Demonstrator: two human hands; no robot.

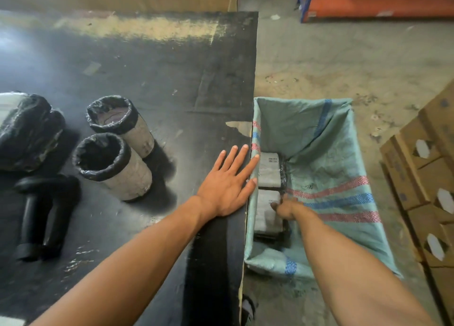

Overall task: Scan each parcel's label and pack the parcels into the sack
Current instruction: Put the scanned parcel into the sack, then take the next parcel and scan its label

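A: On the table (147,67) three parcels (115,164) wait by the scanner (40,215). The left hand (228,185) lies flat, fingers spread, at the edge.

B: The right hand (286,209), down in the sack (331,153) at the near packed parcel (266,217); I can't tell its hold. Stacked loosely, parcels could topple.

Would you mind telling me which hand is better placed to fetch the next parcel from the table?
Left, probably. The left hand lies open on the table, nearest the cylindrical parcels. The right hand is down inside the sack at a packed parcel.
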